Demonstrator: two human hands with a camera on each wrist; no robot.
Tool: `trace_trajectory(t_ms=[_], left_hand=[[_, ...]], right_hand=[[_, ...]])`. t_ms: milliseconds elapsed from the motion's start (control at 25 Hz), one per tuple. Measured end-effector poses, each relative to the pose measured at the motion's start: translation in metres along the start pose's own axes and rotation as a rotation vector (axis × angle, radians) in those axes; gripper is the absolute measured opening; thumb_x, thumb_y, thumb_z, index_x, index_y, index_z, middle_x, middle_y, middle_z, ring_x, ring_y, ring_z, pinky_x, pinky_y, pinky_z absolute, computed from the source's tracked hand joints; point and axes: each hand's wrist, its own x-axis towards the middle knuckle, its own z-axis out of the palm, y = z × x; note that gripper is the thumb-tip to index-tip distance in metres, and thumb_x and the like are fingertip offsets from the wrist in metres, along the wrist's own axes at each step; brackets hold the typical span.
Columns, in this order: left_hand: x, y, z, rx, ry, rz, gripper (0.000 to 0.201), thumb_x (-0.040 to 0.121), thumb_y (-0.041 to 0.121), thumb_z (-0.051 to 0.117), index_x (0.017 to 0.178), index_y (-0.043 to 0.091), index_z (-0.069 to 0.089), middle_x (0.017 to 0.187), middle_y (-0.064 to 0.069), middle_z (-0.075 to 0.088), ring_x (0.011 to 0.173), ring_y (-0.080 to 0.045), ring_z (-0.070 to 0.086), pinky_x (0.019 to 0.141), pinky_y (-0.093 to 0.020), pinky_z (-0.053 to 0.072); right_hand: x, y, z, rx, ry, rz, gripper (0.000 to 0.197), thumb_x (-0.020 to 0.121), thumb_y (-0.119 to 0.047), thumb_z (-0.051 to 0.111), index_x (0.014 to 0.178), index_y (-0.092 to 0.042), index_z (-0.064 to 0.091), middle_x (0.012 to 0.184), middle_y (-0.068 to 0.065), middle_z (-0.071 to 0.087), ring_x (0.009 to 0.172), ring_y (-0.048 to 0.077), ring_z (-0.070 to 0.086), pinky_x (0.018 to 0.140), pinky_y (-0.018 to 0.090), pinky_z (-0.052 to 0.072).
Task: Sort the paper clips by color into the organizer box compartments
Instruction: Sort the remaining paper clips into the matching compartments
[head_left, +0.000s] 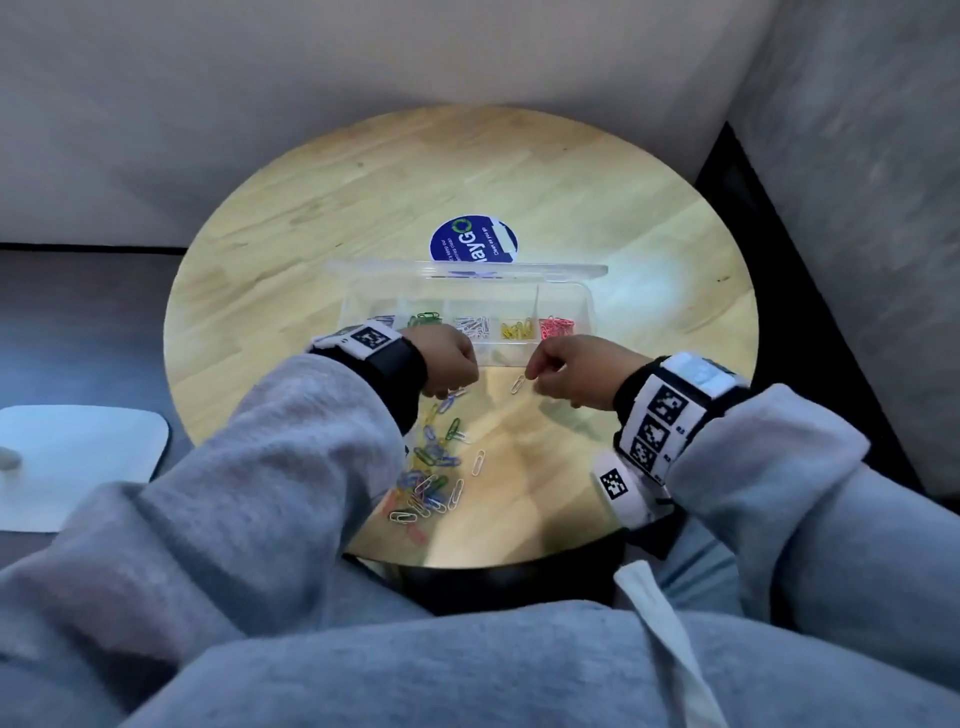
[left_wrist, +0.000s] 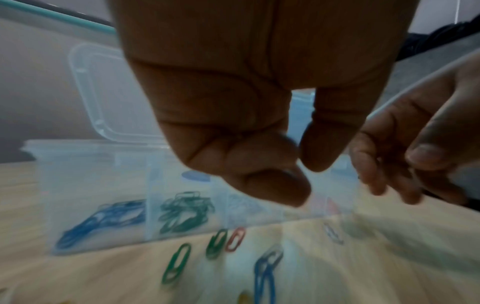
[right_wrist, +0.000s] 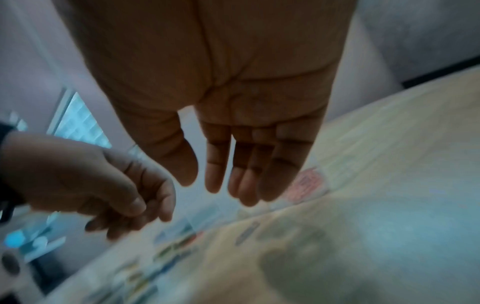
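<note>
grey sleeves (head_left: 291, 447) are filling the near foreground, both wrists reaching over the round desk (head_left: 597, 218). left hand (head_left: 447, 358) is hovering over the loose pile of paper clips (head_left: 431, 467), fingers curled with thumb and forefinger tips meeting; the wrist view is not showing a clip between them, so that grip is looking closed on nothing, though blur is making this uncertain. right hand (head_left: 571, 369) is hanging just in front of the organizer box (head_left: 587, 306); head view is suggesting a pinch on a white clip (head_left: 518, 383), but the right wrist view is showing straight, relaxed fingers with nothing in them, so the clip is probably lying on the desk just beside the fingertips. calling that grip open.

box is sitting mid-desk, lid standing up behind it. compartments left to right are holding blue, green, white, yellow, pink clips. much of the pile is still waiting unsorted, near the left forearm.

risks, as judged:
- left sleeve is lying close to the pile; a sweep is likely scattering clips or pushing them off the near edge.
- clips in the pile are overlapping, so a pick may be dragging a second colour along.
- white compartment is sitting between green and yellow; a careless drop is landing next door.
- the light box may be sliding if a hand is bumping its front wall.
</note>
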Motion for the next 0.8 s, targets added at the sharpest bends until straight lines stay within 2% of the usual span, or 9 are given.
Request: trace_trajectory(t_ms=[80, 160, 240, 360, 480, 680, 760, 800], left_hand=[[-0.001, -0.008, 0.008, 0.173, 0.036, 0.001, 0.028, 0.086, 0.017, 0.052, 0.109, 0.018, 0.067, 0.110, -0.004, 0.068, 0.099, -0.022, 0.064, 0.075, -0.024, 0.047], [0.006, -0.015, 0.015, 0.288, 0.054, 0.022, 0.034, 0.086, 0.017, 0.053, 0.119, 0.022, 0.061, 0.124, -0.003, 0.061, 0.111, -0.022, 0.058, 0.080, -0.024, 0.042], [0.015, -0.020, 0.021, 0.338, 0.066, 0.025, 0.036, 0.088, 0.018, 0.053, 0.123, 0.022, 0.056, 0.128, -0.003, 0.058, 0.113, -0.023, 0.057, 0.083, -0.025, 0.043], [0.032, -0.025, 0.032, 0.356, 0.082, -0.003, 0.029, 0.087, 0.018, 0.053, 0.115, 0.022, 0.059, 0.120, -0.007, 0.061, 0.107, -0.028, 0.059, 0.085, -0.031, 0.048], [0.036, -0.023, 0.040, 0.350, 0.109, -0.076, 0.022, 0.083, 0.021, 0.058, 0.105, 0.020, 0.060, 0.112, -0.010, 0.062, 0.105, -0.036, 0.059, 0.090, -0.048, 0.049], [0.037, -0.026, 0.044, 0.366, 0.070, -0.073, 0.023, 0.081, 0.028, 0.063, 0.099, 0.014, 0.066, 0.104, -0.006, 0.065, 0.100, -0.032, 0.062, 0.089, -0.048, 0.051], [0.032, -0.027, 0.042, 0.338, 0.050, -0.050, 0.020, 0.079, 0.025, 0.064, 0.094, 0.013, 0.068, 0.098, -0.005, 0.068, 0.097, -0.029, 0.064, 0.084, -0.039, 0.053], [0.027, -0.027, 0.039, 0.295, 0.049, -0.032, 0.015, 0.078, 0.022, 0.063, 0.089, 0.013, 0.067, 0.095, -0.005, 0.068, 0.092, -0.027, 0.065, 0.076, -0.031, 0.053]], right_hand=[[0.007, -0.002, 0.016, -0.292, 0.019, -0.032, 0.034, 0.088, -0.020, 0.056, 0.122, -0.021, 0.057, 0.126, 0.001, 0.055, 0.107, 0.018, 0.056, 0.094, 0.031, 0.045], [0.013, -0.002, 0.031, -0.421, 0.019, -0.052, 0.049, 0.086, -0.019, 0.056, 0.134, -0.019, 0.047, 0.140, 0.000, 0.043, 0.122, 0.022, 0.050, 0.101, 0.035, 0.044], [0.018, 0.000, 0.043, -0.519, -0.015, -0.078, 0.049, 0.082, -0.012, 0.055, 0.131, -0.015, 0.047, 0.138, 0.003, 0.042, 0.121, 0.026, 0.049, 0.099, 0.039, 0.047], [0.018, 0.002, 0.049, -0.604, 0.001, -0.096, 0.042, 0.081, -0.002, 0.049, 0.121, -0.012, 0.051, 0.125, 0.007, 0.046, 0.115, 0.027, 0.048, 0.092, 0.038, 0.048], [0.016, 0.002, 0.052, -0.535, 0.050, -0.098, 0.033, 0.084, 0.000, 0.045, 0.113, -0.012, 0.056, 0.116, 0.008, 0.051, 0.107, 0.027, 0.054, 0.086, 0.035, 0.048], [0.012, 0.003, 0.058, -0.384, -0.013, -0.028, 0.025, 0.086, -0.006, 0.045, 0.104, -0.016, 0.061, 0.113, 0.006, 0.060, 0.102, 0.025, 0.058, 0.084, 0.029, 0.045], [0.009, 0.004, 0.058, -0.330, -0.026, 0.000, 0.025, 0.086, -0.008, 0.047, 0.105, -0.017, 0.061, 0.113, 0.003, 0.062, 0.104, 0.023, 0.057, 0.080, 0.026, 0.043], [0.008, 0.003, 0.059, -0.317, -0.030, -0.001, 0.024, 0.086, -0.010, 0.048, 0.105, -0.017, 0.061, 0.112, 0.003, 0.062, 0.104, 0.022, 0.057, 0.078, 0.024, 0.041]])
